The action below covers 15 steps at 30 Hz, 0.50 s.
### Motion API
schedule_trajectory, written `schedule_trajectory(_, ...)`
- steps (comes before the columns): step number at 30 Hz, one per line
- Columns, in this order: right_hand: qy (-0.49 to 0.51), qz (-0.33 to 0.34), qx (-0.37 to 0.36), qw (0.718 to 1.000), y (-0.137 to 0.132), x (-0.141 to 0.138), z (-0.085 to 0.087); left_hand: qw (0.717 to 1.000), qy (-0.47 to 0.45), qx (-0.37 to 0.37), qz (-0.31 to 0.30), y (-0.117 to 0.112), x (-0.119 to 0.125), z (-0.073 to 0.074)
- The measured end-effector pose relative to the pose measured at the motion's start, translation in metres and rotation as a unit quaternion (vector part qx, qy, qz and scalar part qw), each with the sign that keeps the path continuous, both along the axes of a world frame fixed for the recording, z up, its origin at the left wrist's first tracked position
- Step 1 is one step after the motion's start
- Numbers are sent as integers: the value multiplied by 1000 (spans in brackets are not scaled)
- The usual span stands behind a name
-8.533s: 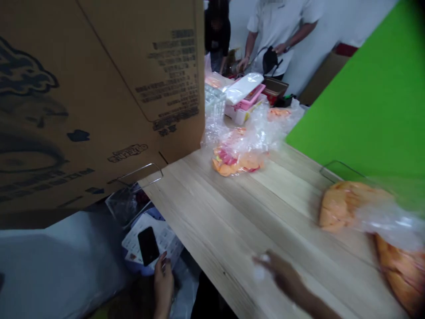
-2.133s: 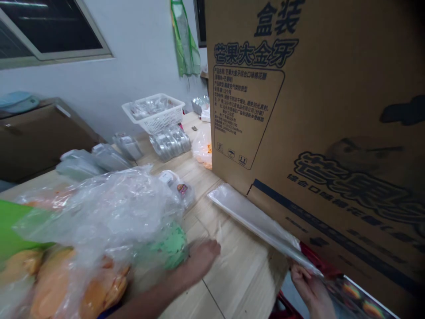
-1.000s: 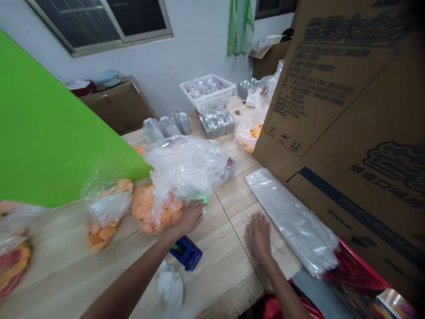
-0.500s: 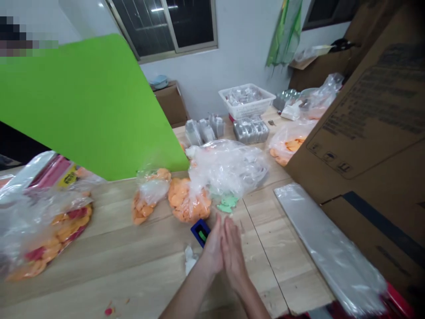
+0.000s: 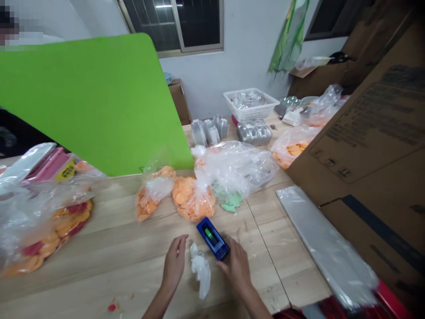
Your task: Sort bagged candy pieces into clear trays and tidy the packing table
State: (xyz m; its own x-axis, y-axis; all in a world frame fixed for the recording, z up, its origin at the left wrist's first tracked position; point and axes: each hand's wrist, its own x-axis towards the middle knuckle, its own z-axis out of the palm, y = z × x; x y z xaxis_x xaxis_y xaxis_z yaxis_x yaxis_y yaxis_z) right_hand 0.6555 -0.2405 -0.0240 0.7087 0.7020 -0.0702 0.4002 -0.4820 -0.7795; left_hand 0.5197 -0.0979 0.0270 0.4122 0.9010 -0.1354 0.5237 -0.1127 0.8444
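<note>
My right hand is at the lower end of a small blue plastic dispenser with a green insert, and its fingertips seem to touch it. My left hand is open and empty on the wooden table. Between my hands lies a crumpled white plastic scrap. Beyond them are a bag of orange pieces and a smaller bag. A loose clear plastic bag covers green pieces.
A large bag of orange and red pieces lies at the left. A green board stands behind the table, and a cardboard box stands at the right beside a flat plastic-wrapped sheet. Silver trays and a white basket are at the back.
My hands have parted from their palm-to-palm position and now lie either side of the white scrap. The blue dispenser has shifted and turned, and it shows fully. The view has barely moved.
</note>
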Motion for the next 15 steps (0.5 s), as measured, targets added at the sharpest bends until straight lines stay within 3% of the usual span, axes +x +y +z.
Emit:
schedule_trajectory(3, -52, -20, -29, 998, 19, -23, -21, 999, 16, -33, 5, 4, -24, -18)
schedule_trajectory(6, -5, -61, 20, 998, 20, -23, -11, 997, 32, -67, -17, -2, -32, -36)
schedule_trajectory(9, 76, -115, 65, 988, -4, -11, 8, 988, 109, -77, -74, -11, -29, -50)
schedule_trajectory(12, 77, -149, 68, 983, -37, 19, 19, 965, 215, -45, -146, -27, -17, -57)
schedule_trajectory(15, -30, -197, 32, 979, -64, 80, 13, 929, 311, 2, -199, -44, -2, -62)
